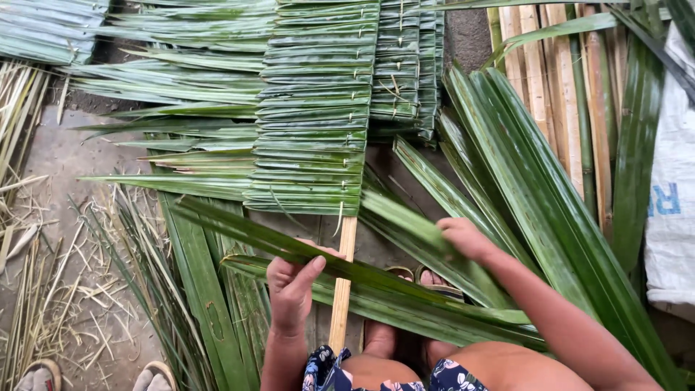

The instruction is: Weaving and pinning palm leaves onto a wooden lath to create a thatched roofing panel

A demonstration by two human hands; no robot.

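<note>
Left hand (291,288): pinching long green palm leaf (376,286) near pale bamboo slat (342,289).
Right hand (463,237): closed on same leaf, farther right.
Tip: fold snug against stitched green thatch panel (311,123).

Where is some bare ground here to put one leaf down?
Bare floor shows at the left, between the stacked leaf panels above and the dry strips below. Around the left hand, right hand and the woven panel, leaves cover nearly everything.
</note>
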